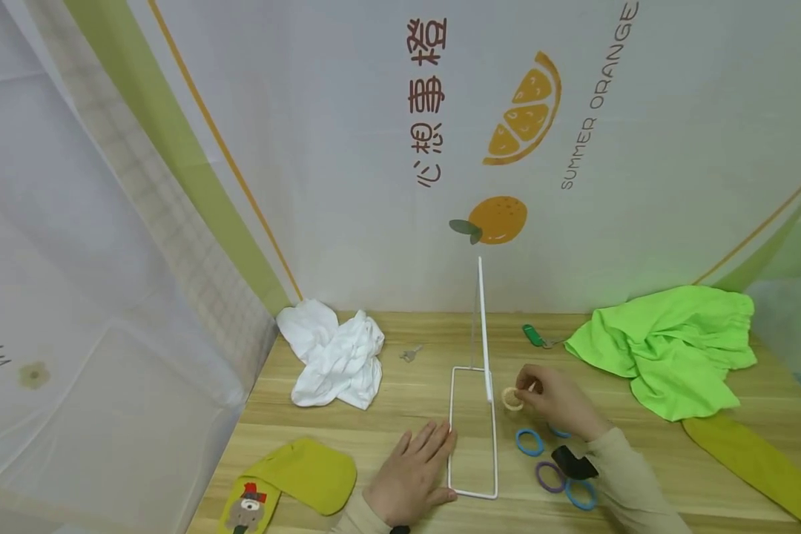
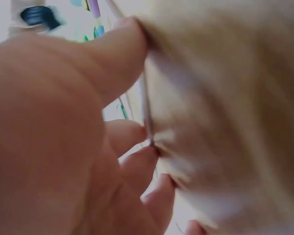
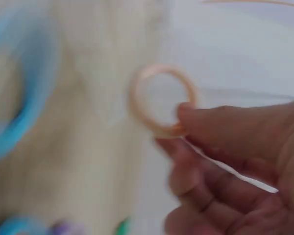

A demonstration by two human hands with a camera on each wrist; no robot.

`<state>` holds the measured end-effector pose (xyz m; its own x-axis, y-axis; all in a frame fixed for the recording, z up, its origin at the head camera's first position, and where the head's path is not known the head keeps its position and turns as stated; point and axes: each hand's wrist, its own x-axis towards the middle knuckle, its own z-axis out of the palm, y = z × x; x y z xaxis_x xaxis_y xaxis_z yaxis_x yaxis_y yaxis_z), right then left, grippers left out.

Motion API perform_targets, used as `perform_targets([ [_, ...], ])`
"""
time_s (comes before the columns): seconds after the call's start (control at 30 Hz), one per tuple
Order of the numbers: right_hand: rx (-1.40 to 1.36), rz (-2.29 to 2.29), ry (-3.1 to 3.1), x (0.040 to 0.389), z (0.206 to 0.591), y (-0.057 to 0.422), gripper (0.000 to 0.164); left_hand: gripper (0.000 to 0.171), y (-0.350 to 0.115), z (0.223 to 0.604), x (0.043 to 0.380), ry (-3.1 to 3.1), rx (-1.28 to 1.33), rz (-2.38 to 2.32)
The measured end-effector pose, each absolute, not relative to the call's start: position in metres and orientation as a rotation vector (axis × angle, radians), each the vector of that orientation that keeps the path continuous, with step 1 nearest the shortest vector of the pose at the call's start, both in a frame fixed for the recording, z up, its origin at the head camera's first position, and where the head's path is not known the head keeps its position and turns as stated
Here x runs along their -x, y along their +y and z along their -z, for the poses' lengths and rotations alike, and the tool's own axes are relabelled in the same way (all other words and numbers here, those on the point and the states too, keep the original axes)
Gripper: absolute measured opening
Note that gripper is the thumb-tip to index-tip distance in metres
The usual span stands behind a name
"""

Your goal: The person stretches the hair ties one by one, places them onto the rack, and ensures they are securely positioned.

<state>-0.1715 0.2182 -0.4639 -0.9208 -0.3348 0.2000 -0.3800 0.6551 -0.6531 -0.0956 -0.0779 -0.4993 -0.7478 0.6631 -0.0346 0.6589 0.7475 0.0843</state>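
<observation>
Between thumb and fingers my right hand (image 1: 561, 400) pinches a pale yellow ring (image 3: 136, 100), held up beside the white wire stand (image 1: 495, 445). The stand has a rectangular base lying on the table and an upright part rising from its far half. My left hand (image 1: 410, 471) lies palm down with fingers extended, fingertips and thumb at the left side of the base. In the left wrist view the thumb and fingertips meet the tabletop along the white rod (image 2: 145, 105). Near my right wrist lie blue rings (image 1: 529, 443) and a purple ring (image 1: 550, 477).
Crumpled white cloth (image 1: 340, 360) lies at the back left, with a small key (image 1: 410, 354) beside it. A green-tagged key (image 1: 532, 335) and bright green cloth (image 1: 674, 345) are at the back right. Yellow-green fabric pieces lie front left (image 1: 314, 475) and right (image 1: 754, 463).
</observation>
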Motion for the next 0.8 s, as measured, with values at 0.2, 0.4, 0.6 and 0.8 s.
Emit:
perform_targets([
  [0.2,-0.891,-1.746,-2.085,0.121,0.392,0.200,0.023,0.083,-0.080,0.504,0.095,2.905,-1.100,-0.164],
  [0.4,-1.305,-1.862,-1.549,0.088,0.345,0.172,0.021,0.081,-0.082,0.506,0.097,2.922,-1.109,-0.194],
  [0.6,-1.169,-1.805,-1.650,0.091,0.341,0.160,0.023,0.081,-0.080,0.507,0.096,2.917,-1.113,-0.199],
  [0.8,-0.905,-1.726,-1.861,0.118,0.345,0.161,0.023,0.080,-0.078,0.509,0.096,2.932,-1.137,-0.174],
])
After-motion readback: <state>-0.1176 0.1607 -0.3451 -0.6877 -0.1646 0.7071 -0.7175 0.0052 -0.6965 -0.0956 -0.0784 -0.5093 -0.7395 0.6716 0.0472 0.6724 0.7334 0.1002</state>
